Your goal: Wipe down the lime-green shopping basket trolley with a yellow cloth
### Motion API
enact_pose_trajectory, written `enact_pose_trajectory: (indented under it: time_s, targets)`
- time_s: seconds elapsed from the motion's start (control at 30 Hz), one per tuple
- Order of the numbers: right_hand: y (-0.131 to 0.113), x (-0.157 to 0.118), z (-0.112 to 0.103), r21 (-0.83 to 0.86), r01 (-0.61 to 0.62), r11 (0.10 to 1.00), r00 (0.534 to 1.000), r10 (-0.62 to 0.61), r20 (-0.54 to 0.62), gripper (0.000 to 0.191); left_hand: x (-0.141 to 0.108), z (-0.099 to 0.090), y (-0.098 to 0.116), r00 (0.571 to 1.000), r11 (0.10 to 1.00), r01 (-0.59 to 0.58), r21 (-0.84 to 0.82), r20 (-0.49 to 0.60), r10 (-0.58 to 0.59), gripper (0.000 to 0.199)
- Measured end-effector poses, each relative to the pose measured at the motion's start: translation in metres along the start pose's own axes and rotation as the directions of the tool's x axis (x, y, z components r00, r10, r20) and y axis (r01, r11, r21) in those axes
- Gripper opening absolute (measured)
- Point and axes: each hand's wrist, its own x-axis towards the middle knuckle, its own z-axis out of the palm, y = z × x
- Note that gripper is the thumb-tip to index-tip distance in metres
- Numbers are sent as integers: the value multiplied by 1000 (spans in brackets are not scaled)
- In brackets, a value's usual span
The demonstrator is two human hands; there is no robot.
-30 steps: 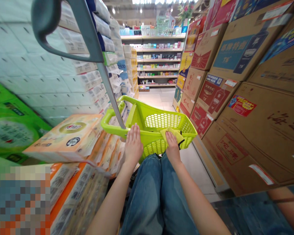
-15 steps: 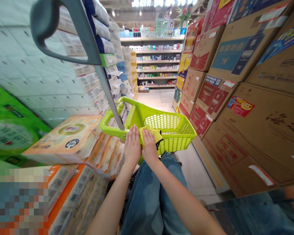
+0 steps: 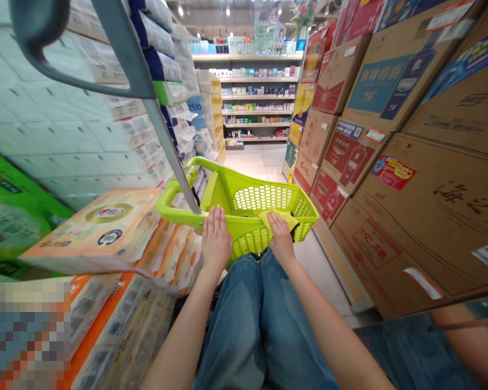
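A lime-green plastic shopping basket (image 3: 252, 235) with a perforated mesh wall stands in front of my knees, its long grey pull handle (image 3: 168, 146) extended up to the left. Flat on the near rim, by the foot of that handle, lies my left hand (image 3: 217, 238), fingers stretched out and holding nothing. My right hand (image 3: 281, 238) presses a yellow cloth (image 3: 282, 214) with a dark edge over the same rim, nearer the basket's far right end. Part of the cloth is hidden under the fingers. No goods show inside the basket.
Stacked cardboard cartons (image 3: 406, 195) wall in the right side. On the left are piled tissue packs (image 3: 101, 227) and a green package (image 3: 16, 211). Shelves of small goods (image 3: 256, 92) stand at the aisle's end, beyond the pale tiled floor (image 3: 264, 162).
My right hand has slid right along the rim with the yellow cloth, away from my left hand. My left hand stays by the handle's foot. The view has shifted slightly.
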Motion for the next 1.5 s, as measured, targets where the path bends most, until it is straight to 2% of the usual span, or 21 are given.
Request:
enact_pose_trajectory:
  time_s: [0.2,0.4,0.53,0.63,0.7,0.8,0.9,0.97,1.0,1.07,1.13,1.2,1.3,1.37,1.43,1.5]
  targets:
    - [-13,9,6,44,-10,999,1000,10,-19,74,5,1,-13,999,1000,-22,15,-24,22,76]
    - [-36,8,14,56,14,998,999,-17,49,73,16,2,-46,999,999,-5,34,-36,7,52]
    - [-49,1,18,60,73,996,993,-78,87,73,22,-4,-70,999,999,15,44,-40,-13,43]
    - [-49,-5,18,62,90,994,992,-95,84,73,23,-8,-77,998,998,45,48,-49,-43,40]
    - [-47,-6,17,69,86,994,993,-91,80,73,23,-6,-72,993,995,89,51,-76,-85,38]
    - [-45,-3,18,102,89,991,992,-98,80,73,21,7,-42,989,992,118,43,-96,-114,43]
    - [-46,1,22,132,103,986,991,-112,70,70,16,30,4,998,998,-57,-21,2,58,63]
    - [-45,0,24,138,111,984,991,-120,61,66,12,45,32,965,959,-244,-147,58,255,76]
    - [-44,-2,23,136,117,984,990,-126,61,64,10,50,42,958,942,-268,-201,52,283,77]
    - [-37,-8,19,117,125,985,989,-133,68,66,5,57,55,974,946,-213,-243,21,225,83]
    - [-21,-17,10,84,113,990,990,-119,70,72,1,57,57,978,950,-194,-246,29,207,88]
    - [5,-26,-2,45,59,997,997,-61,39,77,-1,53,54,967,947,-225,-228,71,246,90]
    - [55,-38,-20,19,-68,997,996,69,-50,80,-2,48,49,946,946,-269,-183,137,295,82]
    - [83,-43,-29,51,-111,993,992,114,-60,83,-2,47,48,943,949,-270,-161,154,294,72]
    - [97,-44,-32,80,-141,987,988,145,-44,85,-2,47,47,951,956,-249,-155,149,272,63]
    - [97,-44,-31,88,-156,984,987,159,-31,86,-3,47,46,958,961,-229,-156,139,250,59]
